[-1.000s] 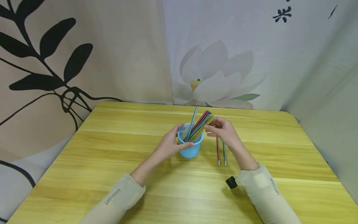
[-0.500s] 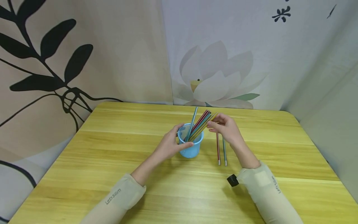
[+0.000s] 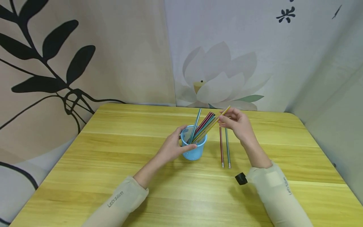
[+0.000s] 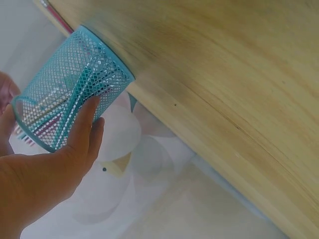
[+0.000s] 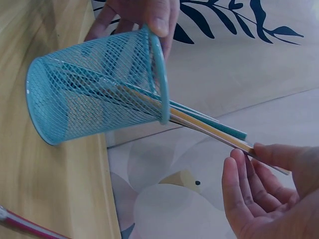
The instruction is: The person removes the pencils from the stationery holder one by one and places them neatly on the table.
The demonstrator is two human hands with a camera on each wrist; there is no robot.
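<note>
One slim yellow pencil (image 3: 225, 110) pinched in right grip (image 3: 237, 125), light-blue mesh cup (image 3: 193, 153) held in left grip (image 3: 173, 143)

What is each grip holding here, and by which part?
The left grip holds the light-blue, round mesh cup by its side, near the rim; the right grip pinches a slim yellow pencil toward its upper end.

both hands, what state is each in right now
Left hand: holding the blue mesh cup.
Right hand: pinching a yellow pencil, its lower end in the cup.
</note>
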